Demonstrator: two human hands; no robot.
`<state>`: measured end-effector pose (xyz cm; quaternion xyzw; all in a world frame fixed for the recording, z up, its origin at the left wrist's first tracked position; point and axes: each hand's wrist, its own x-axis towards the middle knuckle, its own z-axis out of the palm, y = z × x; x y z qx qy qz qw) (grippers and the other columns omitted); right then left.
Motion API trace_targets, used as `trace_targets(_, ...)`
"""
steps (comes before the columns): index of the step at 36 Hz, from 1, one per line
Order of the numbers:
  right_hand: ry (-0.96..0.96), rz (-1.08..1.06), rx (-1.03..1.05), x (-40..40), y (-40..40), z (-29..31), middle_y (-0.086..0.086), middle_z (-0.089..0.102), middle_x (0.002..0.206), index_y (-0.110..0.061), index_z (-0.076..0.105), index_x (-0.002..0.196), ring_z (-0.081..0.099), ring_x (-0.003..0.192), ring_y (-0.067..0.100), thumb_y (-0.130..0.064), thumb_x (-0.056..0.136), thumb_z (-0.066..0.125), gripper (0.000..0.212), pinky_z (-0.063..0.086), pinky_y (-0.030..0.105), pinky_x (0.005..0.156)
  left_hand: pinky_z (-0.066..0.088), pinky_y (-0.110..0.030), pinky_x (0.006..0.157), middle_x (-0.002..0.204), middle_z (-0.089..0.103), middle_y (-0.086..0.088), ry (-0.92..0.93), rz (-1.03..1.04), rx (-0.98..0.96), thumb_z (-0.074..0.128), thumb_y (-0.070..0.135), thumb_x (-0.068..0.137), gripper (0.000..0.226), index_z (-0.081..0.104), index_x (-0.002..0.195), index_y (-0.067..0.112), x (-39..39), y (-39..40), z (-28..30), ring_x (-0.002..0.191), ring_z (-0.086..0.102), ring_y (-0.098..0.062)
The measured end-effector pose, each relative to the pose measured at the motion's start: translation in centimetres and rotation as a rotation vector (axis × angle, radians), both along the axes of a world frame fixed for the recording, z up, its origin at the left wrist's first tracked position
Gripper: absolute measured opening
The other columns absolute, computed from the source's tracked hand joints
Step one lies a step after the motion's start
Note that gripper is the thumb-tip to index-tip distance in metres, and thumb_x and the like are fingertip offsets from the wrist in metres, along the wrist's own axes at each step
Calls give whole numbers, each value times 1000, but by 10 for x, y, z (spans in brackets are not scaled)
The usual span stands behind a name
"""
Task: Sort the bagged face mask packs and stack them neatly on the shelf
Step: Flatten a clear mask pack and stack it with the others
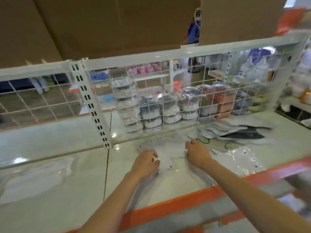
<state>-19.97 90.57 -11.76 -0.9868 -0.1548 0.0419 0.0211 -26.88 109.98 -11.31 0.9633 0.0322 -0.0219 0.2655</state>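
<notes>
A clear bagged pack of white face masks [170, 158] lies flat on the white shelf [67, 182], between my two hands. My left hand [146, 161] grips its left edge with curled fingers. My right hand [197, 153] grips its right edge. To the right lies a loose spread of more mask packs [235, 132], white, grey and black, with a crumpled clear bag [242, 155] in front of them. The picture is blurred by motion.
A white wire grid [168, 105] closes the back of the shelf, with stacked wrapped goods [151, 113] behind it. A slotted white upright [91, 105] stands at the left. The orange front edge [193, 197] runs below my arms. Cardboard boxes [101, 22] sit overhead. Another clear bag [37, 175] lies left.
</notes>
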Motion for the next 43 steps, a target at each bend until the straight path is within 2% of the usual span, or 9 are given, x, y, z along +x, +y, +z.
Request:
trace_targets(8,87,-308,-66,34,-66,-5,15,46,134,-4,43,132,45,123,29,-24,93,49,45,41,35,100,42,-18,70,93,59,3,-23,111,-134,55,20,91,17,60,106,14,12,-53,-11,81,57,-10)
trace_targets(13,24,-157,-75,44,-70,-7,7,63,118,-11,59,117,60,109,24,-8,93,44,28,49,32,88,40,-6,64,83,58,8,-50,175,-235,57,16,89,13,63,100,11,10,-71,-21,76,55,-5)
trace_targets(17,-23,-92,3,42,-63,-10,9,64,114,-11,55,114,62,104,27,-8,94,43,24,49,34,83,48,-18,71,84,63,6,-38,233,-363,59,16,89,7,63,93,18,11,-78,-24,78,60,-10)
trace_targets(21,-14,-40,405,35,-43,-1,10,63,96,-14,57,90,60,91,27,-15,97,39,19,38,28,68,53,-24,76,101,66,3,20,300,-632,64,31,88,27,61,110,16,12,-82,-20,89,65,-11)
trace_targets(24,292,158,858,19,-26,19,7,57,75,-17,52,71,55,76,21,-15,97,46,27,38,19,63,50,-33,91,111,61,5,72,272,-1063,75,48,69,60,48,117,22,9,-91,-16,105,60,-13)
trace_targets(27,639,258,1069,2,-20,31,4,70,102,-26,68,92,63,93,11,-31,97,47,22,48,23,89,55,-35,78,111,66,-20,-67,353,-1455,73,32,76,53,59,117,1,9,-95,-18,96,66,-26)
trace_targets(30,436,233,953,7,-29,30,2,67,113,-17,67,108,62,106,18,-34,97,46,30,45,28,94,54,-43,85,117,60,-31,-156,504,-1616,52,3,90,33,55,121,-9,5,-88,-21,100,64,-36)
trace_targets(36,150,3,300,45,-75,-4,10,61,121,-8,59,117,58,109,26,-12,94,41,29,45,29,89,44,-53,99,111,63,-29,-88,706,-1691,53,0,86,34,57,119,-8,-5,-74,-25,105,61,-40)
trace_targets(43,10,-118,41,61,-113,-30,6,50,136,-16,48,128,48,123,27,-43,92,45,45,41,35,98,51,-47,89,99,69,-21,-103,683,-1614,54,2,90,21,64,109,-1,-5,-74,-22,93,66,-33)
